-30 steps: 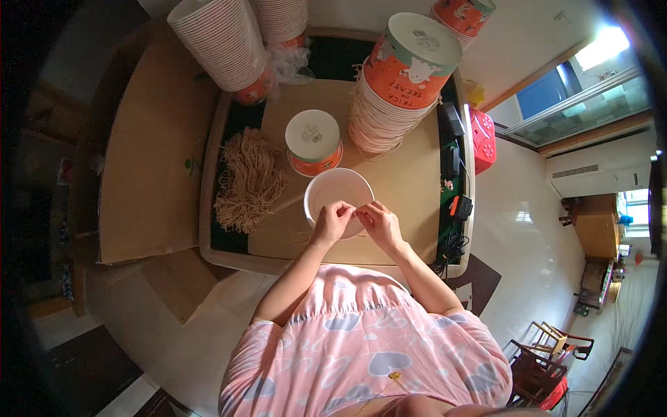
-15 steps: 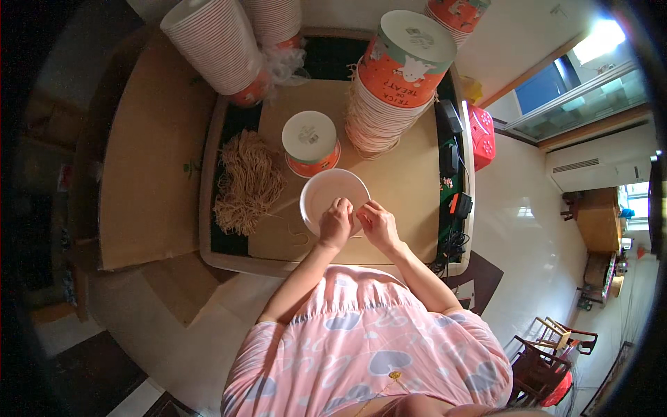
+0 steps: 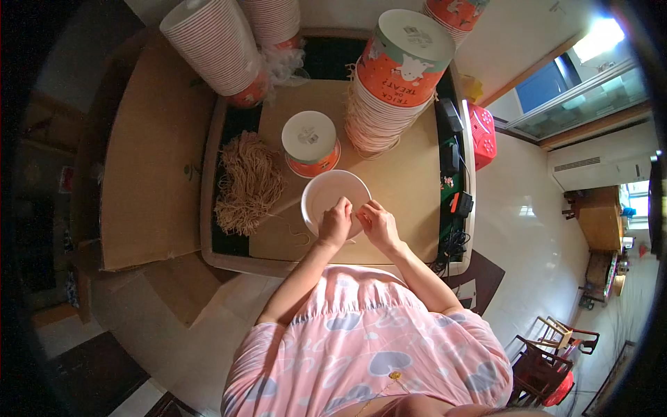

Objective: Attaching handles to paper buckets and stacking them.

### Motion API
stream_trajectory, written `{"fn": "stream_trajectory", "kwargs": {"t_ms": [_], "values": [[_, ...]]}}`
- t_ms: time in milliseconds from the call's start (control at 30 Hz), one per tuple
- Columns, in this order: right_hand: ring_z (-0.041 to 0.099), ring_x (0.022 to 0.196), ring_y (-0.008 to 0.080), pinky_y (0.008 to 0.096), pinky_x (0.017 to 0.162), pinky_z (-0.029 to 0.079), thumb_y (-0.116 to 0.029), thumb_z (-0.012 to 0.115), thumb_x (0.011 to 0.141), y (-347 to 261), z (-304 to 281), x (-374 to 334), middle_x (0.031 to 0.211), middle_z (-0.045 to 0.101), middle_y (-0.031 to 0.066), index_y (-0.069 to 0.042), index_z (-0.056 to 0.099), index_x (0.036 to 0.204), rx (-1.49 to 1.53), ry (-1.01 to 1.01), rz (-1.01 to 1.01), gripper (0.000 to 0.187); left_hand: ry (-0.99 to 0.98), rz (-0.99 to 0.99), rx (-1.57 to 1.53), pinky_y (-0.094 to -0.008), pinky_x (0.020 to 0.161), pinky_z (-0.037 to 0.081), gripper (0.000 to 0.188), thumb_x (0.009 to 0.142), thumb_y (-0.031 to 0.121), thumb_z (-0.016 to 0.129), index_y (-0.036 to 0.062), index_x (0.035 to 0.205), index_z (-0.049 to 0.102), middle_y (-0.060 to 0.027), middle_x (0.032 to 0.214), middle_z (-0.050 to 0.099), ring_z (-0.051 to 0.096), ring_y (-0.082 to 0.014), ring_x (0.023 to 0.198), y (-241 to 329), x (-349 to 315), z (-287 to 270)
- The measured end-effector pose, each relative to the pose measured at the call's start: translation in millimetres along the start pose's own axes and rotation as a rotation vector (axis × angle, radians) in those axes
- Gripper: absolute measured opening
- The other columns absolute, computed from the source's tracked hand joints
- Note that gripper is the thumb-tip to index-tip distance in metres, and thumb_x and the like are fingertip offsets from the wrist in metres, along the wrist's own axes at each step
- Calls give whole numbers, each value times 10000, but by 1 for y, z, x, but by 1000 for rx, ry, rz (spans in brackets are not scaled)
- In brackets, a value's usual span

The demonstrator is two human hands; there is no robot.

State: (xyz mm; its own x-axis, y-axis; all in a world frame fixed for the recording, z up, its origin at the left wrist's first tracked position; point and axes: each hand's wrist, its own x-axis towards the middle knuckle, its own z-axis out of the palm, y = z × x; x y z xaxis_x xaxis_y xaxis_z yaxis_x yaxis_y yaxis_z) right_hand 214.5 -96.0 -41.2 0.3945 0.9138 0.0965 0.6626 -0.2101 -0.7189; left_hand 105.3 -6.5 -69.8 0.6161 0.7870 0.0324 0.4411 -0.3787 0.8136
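Observation:
A white paper bowl (image 3: pixel 328 197) stands open on the brown board (image 3: pixel 406 187) right in front of me. My left hand (image 3: pixel 336 221) grips its near rim with curled fingers. My right hand (image 3: pixel 376 224) pinches the same rim just to the right, the fingertips of both hands almost touching. What lies between the fingers is too small to tell. A heap of dry tan noodles (image 3: pixel 248 183) lies to the left of the bowl. Behind the bowl sits an upturned orange-and-white cup (image 3: pixel 310 144).
A tall leaning stack of orange bowls (image 3: pixel 392 80) rises behind on the right. Stacks of white ribbed cups (image 3: pixel 215 45) stand at the back left. A big cardboard sheet (image 3: pixel 149 146) lies to the left. Black devices and cables (image 3: pixel 455 201) line the right edge. A red basket (image 3: pixel 482 136) sits beyond.
My two hands have drawn closer together on the bowl's near rim. The bowl has shifted very little.

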Motion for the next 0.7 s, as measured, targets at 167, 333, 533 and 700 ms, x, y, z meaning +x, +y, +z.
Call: {"fn": "stream_trajectory", "kwargs": {"t_ms": [167, 333, 533, 700], "values": [[588, 668, 267, 351, 592, 475, -99, 618, 815, -5, -5, 2, 824, 599, 95, -74, 632, 863, 101, 9, 48, 56, 27, -22, -159, -429, 574, 479, 58, 883, 103, 540, 47, 875, 528, -165, 728, 625, 629, -356, 705, 6, -1, -8], [521, 586, 93, 238, 535, 422, -109, 641, 837, -5, -14, 8, 752, 616, 32, -50, 656, 912, 346, -23, 199, 97, 10, -20, -279, -376, 573, 489, 61, 891, 91, 545, 33, 894, 531, -165, 733, 634, 653, -323, 719, 30, -2, -21], [448, 570, 46, 205, 516, 363, -174, 648, 857, 2, -15, 10, 730, 590, -28, -46, 654, 902, 684, -169, 337, 136, 32, 40, -348, -362, 572, 488, 69, 889, 88, 553, 23, 899, 530, -150, 697, 622, 656, -301, 684, 30, -1, -19], [446, 569, 28, 190, 495, 347, -134, 641, 851, 9, -12, 6, 700, 575, -36, -53, 625, 837, 802, -16, 419, 85, -63, -77, -250, -390, 510, 440, 138, 892, 162, 571, 27, 898, 543, -127, 594, 581, 599, -288, 552, 37, 1, -31]]}}
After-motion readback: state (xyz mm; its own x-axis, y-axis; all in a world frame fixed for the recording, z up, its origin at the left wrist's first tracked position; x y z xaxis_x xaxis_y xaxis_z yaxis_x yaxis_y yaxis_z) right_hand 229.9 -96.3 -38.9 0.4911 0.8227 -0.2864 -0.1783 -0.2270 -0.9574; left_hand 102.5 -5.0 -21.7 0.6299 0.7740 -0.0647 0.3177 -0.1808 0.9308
